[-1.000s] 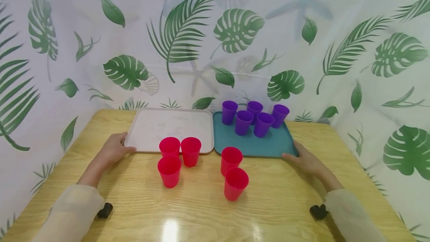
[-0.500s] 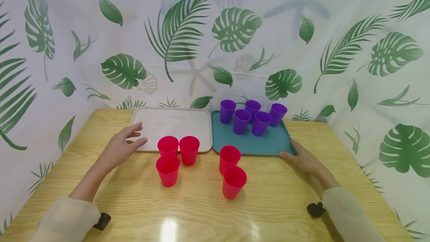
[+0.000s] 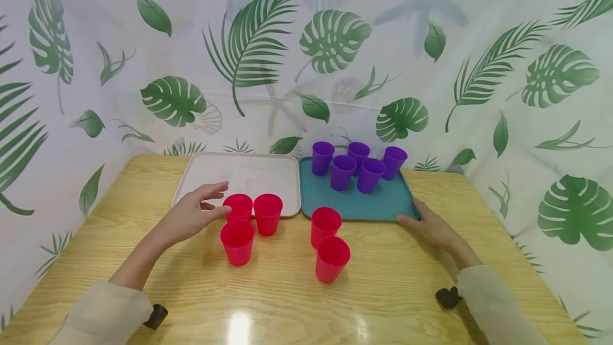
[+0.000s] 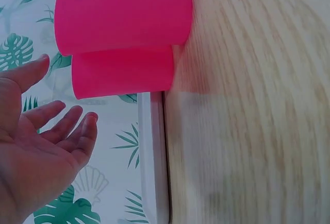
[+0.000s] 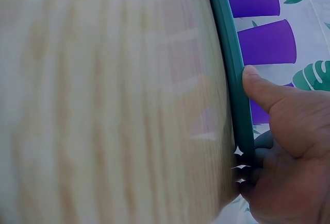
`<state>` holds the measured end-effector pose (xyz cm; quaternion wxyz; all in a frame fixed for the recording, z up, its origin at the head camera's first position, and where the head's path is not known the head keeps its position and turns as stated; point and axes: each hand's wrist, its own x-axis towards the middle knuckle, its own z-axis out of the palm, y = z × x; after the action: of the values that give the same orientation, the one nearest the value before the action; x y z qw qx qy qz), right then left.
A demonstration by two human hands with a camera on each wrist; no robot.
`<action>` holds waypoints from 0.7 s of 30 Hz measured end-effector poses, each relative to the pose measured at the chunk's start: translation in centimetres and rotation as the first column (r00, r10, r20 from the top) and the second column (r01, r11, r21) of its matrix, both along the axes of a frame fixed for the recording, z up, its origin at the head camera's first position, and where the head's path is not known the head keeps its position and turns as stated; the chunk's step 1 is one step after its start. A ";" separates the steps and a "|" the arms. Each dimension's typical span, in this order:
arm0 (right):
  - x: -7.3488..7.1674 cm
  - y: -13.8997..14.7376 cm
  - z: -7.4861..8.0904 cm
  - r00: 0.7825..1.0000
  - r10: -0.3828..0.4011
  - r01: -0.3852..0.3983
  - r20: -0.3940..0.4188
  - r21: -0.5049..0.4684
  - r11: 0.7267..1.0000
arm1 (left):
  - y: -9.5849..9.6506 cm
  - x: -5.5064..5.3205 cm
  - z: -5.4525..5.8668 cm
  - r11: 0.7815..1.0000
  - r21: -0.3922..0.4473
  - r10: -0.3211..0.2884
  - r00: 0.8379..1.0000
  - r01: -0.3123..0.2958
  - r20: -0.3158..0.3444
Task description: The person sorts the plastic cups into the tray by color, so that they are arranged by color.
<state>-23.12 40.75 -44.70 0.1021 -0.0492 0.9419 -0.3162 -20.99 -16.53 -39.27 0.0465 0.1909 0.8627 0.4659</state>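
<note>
My left hand [image 3: 193, 213] hovers with its fingers spread beside the back-left red cup [image 3: 239, 204], thumb right at the rim. In the left wrist view that hand [image 4: 51, 126] holds nothing and faces two red cups [image 4: 124, 15]. Another red cup [image 3: 268, 215] stands next to it, and one more red cup [image 3: 237, 244] is in front. My right hand [image 3: 433, 223] grips the front right corner of the teal tray [image 3: 330, 201]. Seen from the right wrist, the thumb [image 5: 263, 87] lies on the tray edge and the fingers curl around the corner.
Several purple cups [image 3: 343, 173] stand upright on the teal tray. A white tray [image 3: 201, 166] adjoins it on the left, behind the red cups. Two more red cups [image 3: 326, 227] stand at the middle of the wooden table [image 3: 278, 302]. A leaf-patterned curtain [image 3: 268, 41] hangs behind.
My left hand has let go of the white tray's front left corner and moved right to the red cups. The right hand stays at the teal tray's corner.
</note>
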 end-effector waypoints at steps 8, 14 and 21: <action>0.1 0.0 -0.1 1.000 -0.009 0.009 0.002 -0.002 1.000 | 0.8 -0.6 -0.1 0.998 -0.066 -0.016 1.000 0.016 0.009; 0.1 0.0 0.0 1.000 -0.014 0.014 0.007 -0.007 1.000 | 1.3 -1.1 -0.1 0.994 -0.101 -0.043 0.998 0.048 0.054; 0.0 0.0 -0.2 1.000 -0.015 0.015 -0.003 0.001 1.000 | 1.9 -1.4 -0.2 0.989 -0.136 -0.045 0.997 0.054 0.069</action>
<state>-23.14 40.78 -44.88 0.0981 -0.0425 0.9426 -0.3164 -22.35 -14.67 -39.47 0.0996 0.1931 0.8857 0.4102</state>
